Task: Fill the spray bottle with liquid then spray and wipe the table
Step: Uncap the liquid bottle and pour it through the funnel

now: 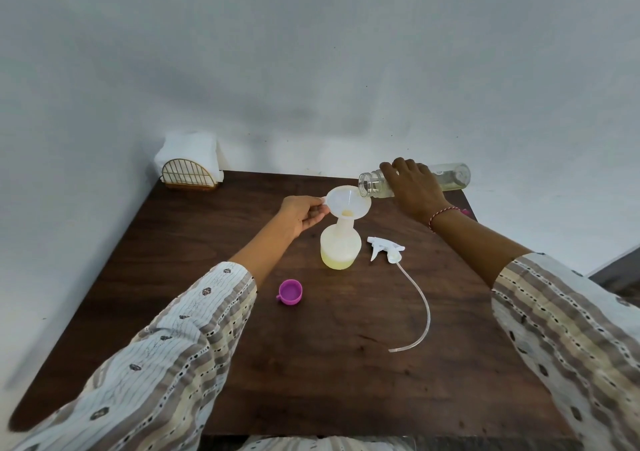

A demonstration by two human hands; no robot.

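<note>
The right hand (414, 187) grips a clear bottle (450, 177) tipped over the funnel (348, 201). The left hand (301, 213) pinches the funnel's tab, steadying it in the spray bottle (339, 248) on the worktop (311, 364).

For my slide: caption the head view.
Right hand tips clear bottle over funnel steadied by left hand.

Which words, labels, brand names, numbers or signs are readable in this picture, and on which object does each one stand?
None can be read.
Clear bottle in the right hand: no label or print shows.
Spray bottle, funnel, trigger sprayer, purple cap: all plain.
Napkin holder: bare wire, no writing.
</note>
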